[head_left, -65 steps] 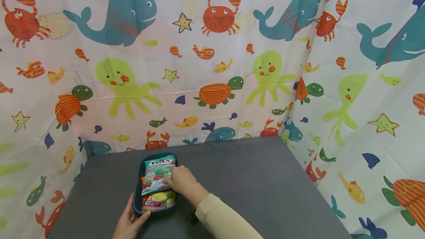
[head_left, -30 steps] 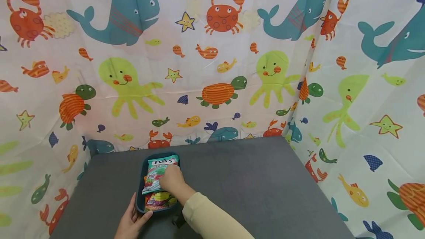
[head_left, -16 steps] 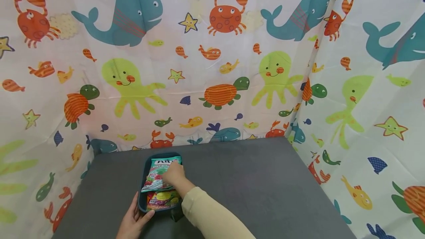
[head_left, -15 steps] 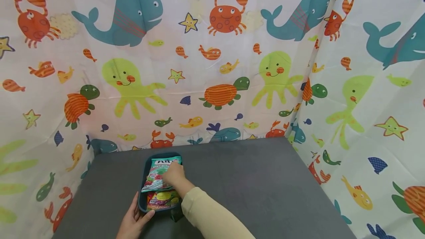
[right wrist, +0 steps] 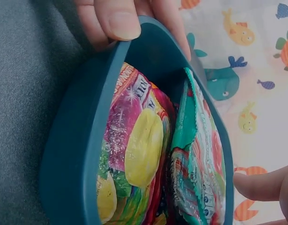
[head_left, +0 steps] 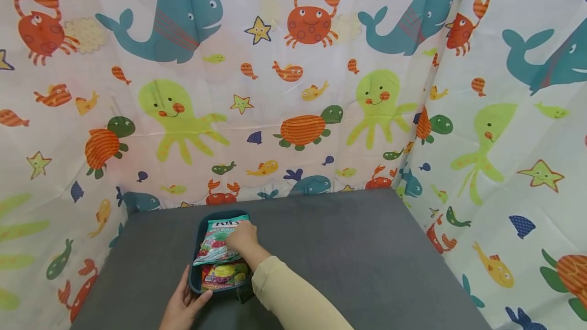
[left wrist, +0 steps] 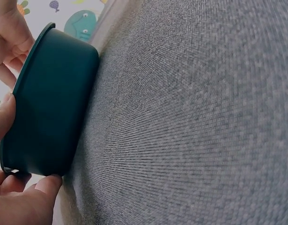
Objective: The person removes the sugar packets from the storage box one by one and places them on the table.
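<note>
Head view is showing a dark teal tray (head_left: 198,281) sitting near the front left corner of the grey desk (head_left: 348,258), with sea-creature curtains (head_left: 293,90) hanging behind the desk and along its right edge. The left hand (head_left: 181,307) is gripping the tray's near rim, thumb hooked over the edge and fingers wrapping under the left side; the left wrist view is confirming fingers curling around the tray's outer wall. The right hand (head_left: 242,238) is reaching into the tray and its fingers are closing on the mint candy bag (head_left: 215,243), which is lying tilted on top, its far end propped against the tray's back wall. Beneath it, toward the near end, a fruit candy bag (head_left: 223,275) with yellow and purple print is lying flat. Right wrist view is showing both bags side by side inside the tray, the mint bag's crimped edge standing up just beside the fingertips (right wrist: 258,185).
</note>
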`<action>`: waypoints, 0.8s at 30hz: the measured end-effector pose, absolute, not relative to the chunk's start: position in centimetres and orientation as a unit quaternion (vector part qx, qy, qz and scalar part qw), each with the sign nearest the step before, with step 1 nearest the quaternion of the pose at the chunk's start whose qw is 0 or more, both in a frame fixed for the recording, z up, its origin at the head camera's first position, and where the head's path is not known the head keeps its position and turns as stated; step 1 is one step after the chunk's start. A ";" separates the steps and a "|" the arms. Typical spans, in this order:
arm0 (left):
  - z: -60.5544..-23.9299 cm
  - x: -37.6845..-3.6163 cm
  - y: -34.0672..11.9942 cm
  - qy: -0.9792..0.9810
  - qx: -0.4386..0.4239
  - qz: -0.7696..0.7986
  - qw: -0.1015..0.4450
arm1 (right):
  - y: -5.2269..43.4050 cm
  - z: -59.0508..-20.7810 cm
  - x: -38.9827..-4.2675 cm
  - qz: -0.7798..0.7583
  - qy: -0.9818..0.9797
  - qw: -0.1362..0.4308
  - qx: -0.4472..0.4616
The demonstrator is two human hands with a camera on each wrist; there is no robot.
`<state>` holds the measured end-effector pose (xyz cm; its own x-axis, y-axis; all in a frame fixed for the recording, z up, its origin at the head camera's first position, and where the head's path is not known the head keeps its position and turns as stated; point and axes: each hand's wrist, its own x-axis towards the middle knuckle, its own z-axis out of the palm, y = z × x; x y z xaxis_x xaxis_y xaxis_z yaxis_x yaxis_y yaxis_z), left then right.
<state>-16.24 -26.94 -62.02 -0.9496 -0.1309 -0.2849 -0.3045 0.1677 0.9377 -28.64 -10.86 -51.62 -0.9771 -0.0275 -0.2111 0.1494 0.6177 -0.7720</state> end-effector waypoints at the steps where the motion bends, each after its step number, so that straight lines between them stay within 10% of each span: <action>1: -62.1 -16.3 -26.9 0.761 -0.143 0.629 0.069 | -10.8 -51.7 -28.7 -0.445 0.889 0.100 0.041; 24: -62.0 -16.3 -27.0 0.753 -0.151 0.637 0.069 | -11.1 -52.4 -28.0 -0.503 0.853 0.112 0.083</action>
